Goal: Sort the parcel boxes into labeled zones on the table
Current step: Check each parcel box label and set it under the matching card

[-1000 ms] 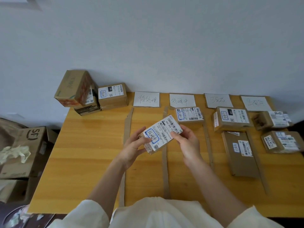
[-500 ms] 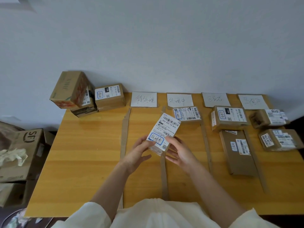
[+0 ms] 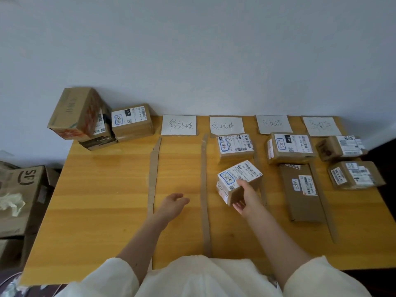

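Observation:
My right hand [image 3: 246,197] grips a small cardboard parcel [image 3: 239,179] with a white shipping label, held in the second zone just in front of another labelled parcel [image 3: 235,146]. My left hand [image 3: 173,203] hovers empty over the first zone, fingers loosely apart. Four paper zone signs line the back of the wooden table [image 3: 102,200]: first [image 3: 179,124], second [image 3: 226,126], third [image 3: 273,124], fourth [image 3: 321,126]. Cardboard strips [image 3: 154,174] [image 3: 204,189] divide the zones.
A pile of unsorted boxes [image 3: 82,116] and one labelled box [image 3: 132,123] stand at the back left. The third zone holds a box [image 3: 291,147] and a long flat parcel [image 3: 301,192]; the fourth holds two parcels [image 3: 340,147] [image 3: 355,174]. Cartons [image 3: 21,196] sit on the floor left.
The parcel went from both hands over the centre strip to my right hand alone, moving right into the second zone. My left hand let go and drew back left.

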Demonstrator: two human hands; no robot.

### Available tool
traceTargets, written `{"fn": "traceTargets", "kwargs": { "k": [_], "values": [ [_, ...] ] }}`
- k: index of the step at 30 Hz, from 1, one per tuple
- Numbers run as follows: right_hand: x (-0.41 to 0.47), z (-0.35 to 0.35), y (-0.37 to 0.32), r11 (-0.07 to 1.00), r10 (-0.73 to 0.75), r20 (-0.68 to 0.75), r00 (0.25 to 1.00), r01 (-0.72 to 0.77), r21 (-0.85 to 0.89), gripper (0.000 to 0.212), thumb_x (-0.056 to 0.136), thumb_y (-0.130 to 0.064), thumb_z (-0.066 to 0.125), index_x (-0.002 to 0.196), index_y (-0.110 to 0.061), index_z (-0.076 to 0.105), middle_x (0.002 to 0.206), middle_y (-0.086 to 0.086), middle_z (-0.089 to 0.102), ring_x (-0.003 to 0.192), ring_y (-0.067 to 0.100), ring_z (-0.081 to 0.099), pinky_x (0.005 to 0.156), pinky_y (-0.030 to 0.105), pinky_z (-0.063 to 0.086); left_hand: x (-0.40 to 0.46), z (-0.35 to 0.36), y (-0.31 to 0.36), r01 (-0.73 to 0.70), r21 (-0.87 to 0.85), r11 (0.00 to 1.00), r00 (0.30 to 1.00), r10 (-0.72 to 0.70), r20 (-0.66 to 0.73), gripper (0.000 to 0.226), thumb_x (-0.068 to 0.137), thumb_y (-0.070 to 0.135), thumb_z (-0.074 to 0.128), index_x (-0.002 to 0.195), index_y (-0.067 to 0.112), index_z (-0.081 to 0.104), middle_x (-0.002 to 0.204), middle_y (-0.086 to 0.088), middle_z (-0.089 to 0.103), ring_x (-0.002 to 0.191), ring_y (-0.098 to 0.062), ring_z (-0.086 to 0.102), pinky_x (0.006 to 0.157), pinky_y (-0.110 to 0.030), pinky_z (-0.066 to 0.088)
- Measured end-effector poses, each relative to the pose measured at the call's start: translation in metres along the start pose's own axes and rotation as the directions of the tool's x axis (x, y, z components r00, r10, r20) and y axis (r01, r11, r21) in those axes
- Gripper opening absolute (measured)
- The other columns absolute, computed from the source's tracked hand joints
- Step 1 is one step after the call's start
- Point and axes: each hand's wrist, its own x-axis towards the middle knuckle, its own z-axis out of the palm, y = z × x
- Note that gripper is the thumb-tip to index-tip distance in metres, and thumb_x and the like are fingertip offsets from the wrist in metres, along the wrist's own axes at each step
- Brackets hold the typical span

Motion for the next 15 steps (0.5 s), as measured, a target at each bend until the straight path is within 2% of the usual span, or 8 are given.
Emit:
{"fn": "traceTargets", "kwargs": {
  "k": [4,7,9,12,15],
  "values": [
    [0.011,0.003,-0.005,0.999,-0.047,-0.077,0.996,0.045,-0.024,0.024,0.093,-0.018,0.057,0.117,-0.014,0.059,0.095,0.003,0.066,0.080,0.017,0.061,0.086,0.036,0.050,0.003,0.005,-0.005,0.034,0.034,0.999,0.999,-0.034,0.007,0.055,0.093,0.038,0.058,0.141,0.015,0.046,0.143,-0.009,0.045,0.130,-0.027,0.044,0.092,-0.031,0.037],
    [0.014,0.003,0.000,0.998,-0.037,-0.104,0.994,0.032,-0.053,0.014,0.096,-0.019,0.055,0.109,-0.014,0.058,0.087,0.002,0.062,0.075,0.015,0.056,0.092,0.038,0.051,0.004,0.008,-0.008,0.038,0.057,0.998,0.999,-0.040,0.021,0.055,0.093,0.038,0.058,0.141,0.016,0.046,0.144,-0.008,0.044,0.132,-0.026,0.042,0.093,-0.029,0.036],
    [0.015,0.002,0.004,0.999,-0.012,-0.074,0.997,0.008,-0.051,0.014,0.097,-0.019,0.057,0.109,-0.012,0.060,0.092,0.005,0.064,0.082,0.017,0.060,0.095,0.038,0.052,0.005,0.008,-0.010,0.037,0.061,0.997,0.999,-0.039,0.023,0.055,0.092,0.039,0.058,0.141,0.016,0.046,0.144,-0.008,0.045,0.131,-0.026,0.042,0.093,-0.029,0.036],
    [0.017,0.003,0.008,1.000,-0.009,-0.014,1.000,0.009,0.001,0.024,0.096,-0.015,0.059,0.120,-0.009,0.060,0.111,0.011,0.068,0.105,0.022,0.064,0.093,0.038,0.054,0.006,0.005,-0.013,0.028,0.066,0.997,0.999,-0.030,0.028,0.055,0.092,0.039,0.059,0.140,0.016,0.047,0.143,-0.008,0.045,0.131,-0.026,0.043,0.096,-0.030,0.037],
    [0.017,0.006,0.007,0.998,-0.048,0.011,0.999,0.048,0.046,0.031,0.097,-0.009,0.056,0.128,-0.010,0.057,0.119,0.012,0.065,0.110,0.024,0.063,0.097,0.039,0.053,0.008,0.004,-0.016,0.023,0.060,0.998,0.999,-0.025,0.035,0.055,0.092,0.039,0.059,0.140,0.017,0.047,0.144,-0.008,0.045,0.131,-0.026,0.043,0.098,-0.032,0.037]
  ]
}}
